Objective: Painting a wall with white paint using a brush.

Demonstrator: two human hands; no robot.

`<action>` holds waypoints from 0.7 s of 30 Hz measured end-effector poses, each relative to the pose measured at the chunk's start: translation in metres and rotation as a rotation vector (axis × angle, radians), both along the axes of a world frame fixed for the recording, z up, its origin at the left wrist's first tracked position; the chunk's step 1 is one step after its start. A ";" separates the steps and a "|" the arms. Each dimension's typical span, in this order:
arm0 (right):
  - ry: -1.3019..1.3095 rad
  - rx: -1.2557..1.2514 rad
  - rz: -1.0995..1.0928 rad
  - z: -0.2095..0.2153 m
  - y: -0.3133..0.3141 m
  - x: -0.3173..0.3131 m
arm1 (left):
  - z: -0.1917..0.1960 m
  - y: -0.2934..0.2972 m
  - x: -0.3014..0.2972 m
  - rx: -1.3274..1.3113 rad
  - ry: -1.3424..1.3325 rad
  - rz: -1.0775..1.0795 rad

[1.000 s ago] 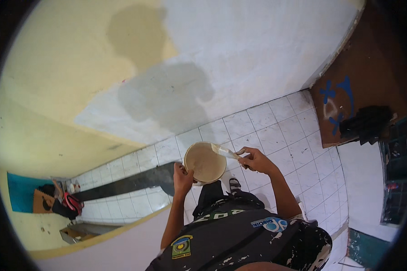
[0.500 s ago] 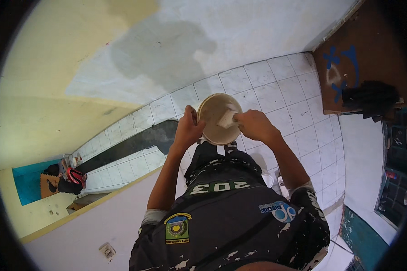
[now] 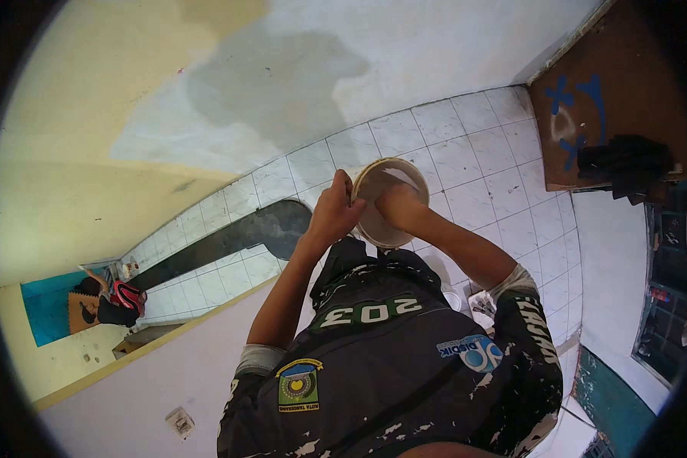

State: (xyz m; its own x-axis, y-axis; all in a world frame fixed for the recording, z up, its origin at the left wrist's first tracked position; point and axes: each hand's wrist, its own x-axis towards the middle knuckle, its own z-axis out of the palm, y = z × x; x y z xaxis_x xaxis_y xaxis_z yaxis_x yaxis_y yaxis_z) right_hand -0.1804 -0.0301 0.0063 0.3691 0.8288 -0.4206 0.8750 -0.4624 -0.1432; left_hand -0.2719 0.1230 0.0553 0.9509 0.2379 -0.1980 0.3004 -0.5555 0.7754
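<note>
My left hand (image 3: 337,208) is closed on the near left rim of a pale round bucket (image 3: 387,162), its thumb over the edge. The bucket hangs tilted in front of my legs, its mouth toward me. My right hand (image 3: 399,206) reaches inside with its fingers curled. The fingertips and whatever they hold are hidden by the hand. A white patch (image 3: 402,177) shows on the inside of the bucket beyond the knuckles; I cannot tell if it is a flat piece or a coating.
Ahead rises a yellow and white wall (image 3: 168,114) with a grey damp-looking patch (image 3: 275,88). A dark strip (image 3: 221,240) lies on the white tiled floor (image 3: 496,175). Black cloth (image 3: 626,168) hangs by a brown panel (image 3: 611,69). A small white container (image 3: 452,299) stands near my legs.
The bucket and my left hand have shifted right. My right hand has moved from the right rim deeper into the bucket, and the whitish flat piece by its fingers no longer shows clearly.
</note>
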 end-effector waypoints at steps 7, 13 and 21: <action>0.060 0.000 -0.060 -0.017 0.007 0.003 | -0.002 0.000 0.003 -0.042 -0.013 -0.013; 0.094 -0.023 -0.051 -0.012 0.012 0.005 | -0.011 0.005 -0.002 0.030 -0.078 -0.032; 0.337 0.052 -0.172 0.044 -0.002 0.036 | -0.003 0.035 -0.013 -0.076 0.022 0.121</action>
State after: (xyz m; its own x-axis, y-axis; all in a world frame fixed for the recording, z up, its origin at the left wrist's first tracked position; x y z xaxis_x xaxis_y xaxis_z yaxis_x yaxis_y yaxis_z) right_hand -0.1448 -0.0321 0.0500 0.3528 0.7902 -0.5011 0.6848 -0.5830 -0.4373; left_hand -0.2845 0.1580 0.0522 0.9115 0.3336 -0.2407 0.3790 -0.4539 0.8064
